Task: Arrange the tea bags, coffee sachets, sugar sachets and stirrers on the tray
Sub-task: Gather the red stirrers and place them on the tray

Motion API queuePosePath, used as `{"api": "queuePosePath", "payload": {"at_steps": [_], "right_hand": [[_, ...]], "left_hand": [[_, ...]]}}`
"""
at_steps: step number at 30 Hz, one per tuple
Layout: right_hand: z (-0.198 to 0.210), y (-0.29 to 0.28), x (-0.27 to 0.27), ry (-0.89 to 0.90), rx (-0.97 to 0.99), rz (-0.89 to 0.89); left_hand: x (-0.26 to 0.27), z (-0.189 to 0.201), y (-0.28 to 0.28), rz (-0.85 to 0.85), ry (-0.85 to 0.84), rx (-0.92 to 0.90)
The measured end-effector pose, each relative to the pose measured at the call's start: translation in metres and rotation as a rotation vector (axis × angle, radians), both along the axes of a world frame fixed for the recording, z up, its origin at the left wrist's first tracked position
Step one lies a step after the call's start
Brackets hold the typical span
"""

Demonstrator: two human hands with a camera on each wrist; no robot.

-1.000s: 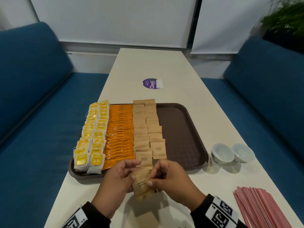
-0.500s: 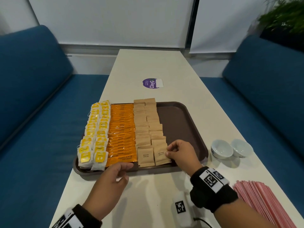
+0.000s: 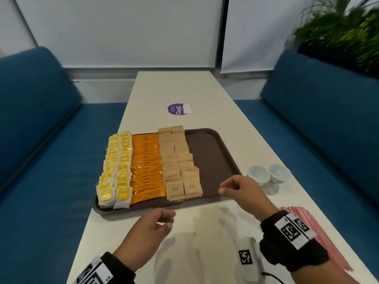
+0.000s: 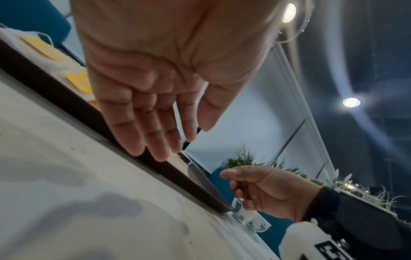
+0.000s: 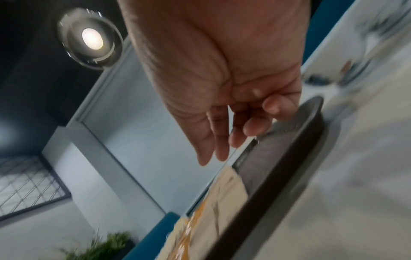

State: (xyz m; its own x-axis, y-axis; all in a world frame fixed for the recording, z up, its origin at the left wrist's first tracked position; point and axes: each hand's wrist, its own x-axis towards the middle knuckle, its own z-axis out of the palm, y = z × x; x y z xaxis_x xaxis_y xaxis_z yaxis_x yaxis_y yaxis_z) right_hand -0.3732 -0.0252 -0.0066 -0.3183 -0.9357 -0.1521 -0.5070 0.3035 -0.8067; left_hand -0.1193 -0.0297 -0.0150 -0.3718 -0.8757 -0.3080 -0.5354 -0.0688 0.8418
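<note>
A brown tray (image 3: pixel 215 158) lies across the white table. On it stand two rows of yellow tea bags (image 3: pixel 117 171), a row of orange coffee sachets (image 3: pixel 146 167) and two rows of brown sugar sachets (image 3: pixel 178 160); its right part is bare. A stack of pink stirrers (image 3: pixel 320 236) lies on the table at the near right. My left hand (image 3: pixel 164 219) hovers empty just before the tray's near rim (image 4: pixel 155 165), fingers relaxed. My right hand (image 3: pixel 229 186) hangs over the tray's near right corner (image 5: pixel 311 112), fingers loosely curled, holding nothing.
Two small white cups (image 3: pixel 266 175) stand on the table right of the tray. A purple round sticker (image 3: pixel 176 109) lies beyond the tray. Blue sofas flank the table on both sides; a green plant (image 3: pixel 344 35) stands at the back right.
Both hands held a brown sugar sachet; the right laid it at the front of the sugar rows. It has since drawn back rightward, empty, and the left has left the tray's rim.
</note>
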Motion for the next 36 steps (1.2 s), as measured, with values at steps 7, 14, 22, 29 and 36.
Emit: {"api": "queuePosePath", "payload": {"at_steps": [7, 14, 22, 29, 36], "right_hand": [[-0.002, 0.062, -0.072, 0.114, 0.075, -0.306], [-0.026, 0.115, -0.136, 0.166, 0.263, -0.431], [-0.028, 0.115, -0.144, 0.175, 0.446, -0.304], [-0.026, 0.104, -0.119, 0.379, 0.456, -0.131], [-0.025, 0.093, -0.115, 0.412, 0.398, 0.005]], "left_hand": [[-0.048, 0.004, 0.003, -0.130, -0.023, 0.116], [-0.123, -0.009, 0.017, -0.202, 0.034, 0.361], [-0.206, -0.011, 0.030, -0.191, 0.119, 0.588], [-0.250, -0.011, 0.035, -0.082, 0.187, 0.642], [-0.255, -0.017, 0.033, -0.022, 0.210, 0.569]]}}
